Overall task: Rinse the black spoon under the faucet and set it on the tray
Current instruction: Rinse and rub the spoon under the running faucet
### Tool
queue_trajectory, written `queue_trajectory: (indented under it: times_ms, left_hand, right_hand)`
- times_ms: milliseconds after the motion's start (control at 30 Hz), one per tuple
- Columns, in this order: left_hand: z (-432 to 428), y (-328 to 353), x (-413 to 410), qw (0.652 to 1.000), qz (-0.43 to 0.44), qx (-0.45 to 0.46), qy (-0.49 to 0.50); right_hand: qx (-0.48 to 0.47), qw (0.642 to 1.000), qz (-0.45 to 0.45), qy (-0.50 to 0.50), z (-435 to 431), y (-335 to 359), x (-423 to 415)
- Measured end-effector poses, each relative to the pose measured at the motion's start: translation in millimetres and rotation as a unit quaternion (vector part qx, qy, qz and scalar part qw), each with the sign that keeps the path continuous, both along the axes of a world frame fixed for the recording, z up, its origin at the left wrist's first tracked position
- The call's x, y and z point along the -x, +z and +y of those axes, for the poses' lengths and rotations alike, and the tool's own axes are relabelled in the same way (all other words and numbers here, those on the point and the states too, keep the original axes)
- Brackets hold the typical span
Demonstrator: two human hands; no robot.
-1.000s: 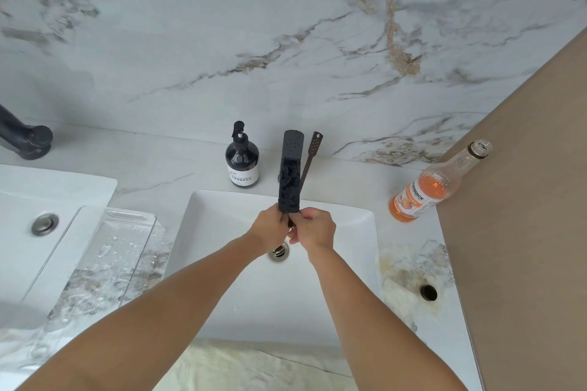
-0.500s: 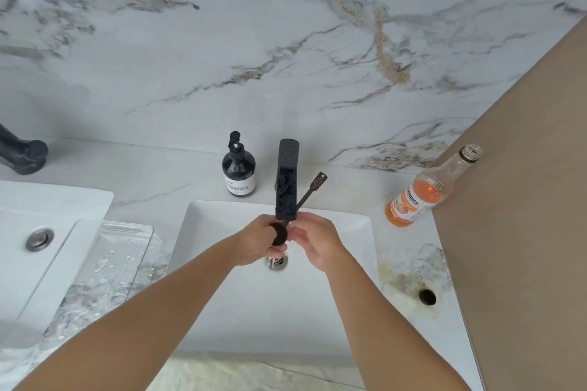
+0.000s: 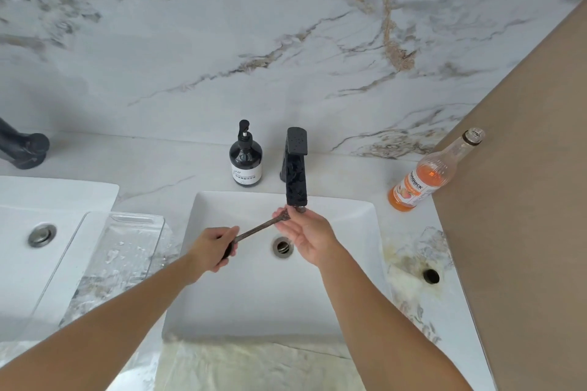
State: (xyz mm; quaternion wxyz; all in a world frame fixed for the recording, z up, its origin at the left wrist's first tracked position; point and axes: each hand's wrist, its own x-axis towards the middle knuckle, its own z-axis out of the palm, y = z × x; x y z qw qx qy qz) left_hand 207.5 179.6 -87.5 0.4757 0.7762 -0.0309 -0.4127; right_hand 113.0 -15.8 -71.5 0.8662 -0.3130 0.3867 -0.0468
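Spoon point(image 3: 259, 229) is over the white sink point(image 3: 355, 263), just under the black faucet point(image 3: 296, 168) spout. Your left hand point(image 3: 211, 247) is closed round one end, and your right hand point(image 3: 306, 233) has its fingers loosely cupped at the other end by the spout. Clear tray point(image 3: 120, 251) sits on the desk to the left, well apart from the spoon.

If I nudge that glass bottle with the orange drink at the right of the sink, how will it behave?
The bottle seems to lean against the brown panel, so a nudge may slide or topple it. It has no cap, so the orange drink could spill. Being glass, it would probably roll and might break.
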Motion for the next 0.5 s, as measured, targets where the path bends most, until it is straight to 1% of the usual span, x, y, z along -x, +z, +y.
queue_trajectory:
  times_ms: [100,133,233,333,400,433,500]
  left_hand:
    - [23,-6,-4,1.0,0.0,-0.002,0.006]
    - [28,-8,-3,1.0,0.0,-0.003,0.01]
    - [27,-12,1,1.0,0.002,-0.001,0.014]
    - [20,-15,10,1.0,0.005,-0.004,0.007]
    - [17,-18,17,1.0,0.016,-0.004,0.008]
    - [14,-19,20,1.0,0.021,-0.005,0.014]
    - [9,-15,19,0.999,0.02,-0.004,0.038]
  right_hand:
    - [0.001,0.996,0.015,-0.089,-18,-1,3]
    - [0.006,0.995,0.021,-0.096,-24,-2,4]
    - [0.077,0.994,0.076,-0.015,-19,-7,4]
    - [0.147,0.981,0.125,0.015,-12,-16,1]
    - [0.208,0.963,0.163,0.048,-18,-19,0]
    - [0.228,0.956,0.171,0.069,-24,-20,3]
    - [0.218,0.963,0.13,0.085,-28,-16,4]
